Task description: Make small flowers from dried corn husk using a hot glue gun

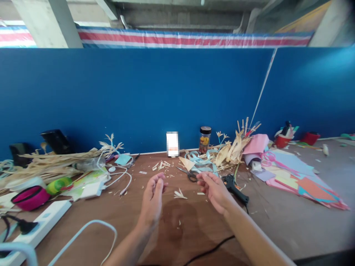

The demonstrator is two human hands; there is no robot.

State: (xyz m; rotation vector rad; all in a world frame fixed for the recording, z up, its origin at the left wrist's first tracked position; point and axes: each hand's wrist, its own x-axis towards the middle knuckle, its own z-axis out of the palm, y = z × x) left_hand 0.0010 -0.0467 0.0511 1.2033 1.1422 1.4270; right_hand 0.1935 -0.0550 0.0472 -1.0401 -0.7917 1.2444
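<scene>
Both my hands are raised over the brown tabletop, a gap between them. My left hand (153, 197) has its thumb up and its fingers loosely curled, and nothing shows in it. My right hand (215, 190) is half curled too, with thumb and fingers apart and no object visible between them. Behind its fingertips lie dark-handled scissors (192, 177), partly covered. Close by on the right rests a black glue gun (235, 189). A small pale piece of dried husk (181, 194) lies on the table between the hands, with scattered husk scraps (161, 165) farther back.
A phone-like bright screen (172, 144) stands against the blue partition (155, 88). Right of it are a lidded jar (205, 140), pale blue ribbon (202, 159), dried husks (233, 151) and coloured paper (316, 188). A power strip (44, 225) and white cables occupy the left.
</scene>
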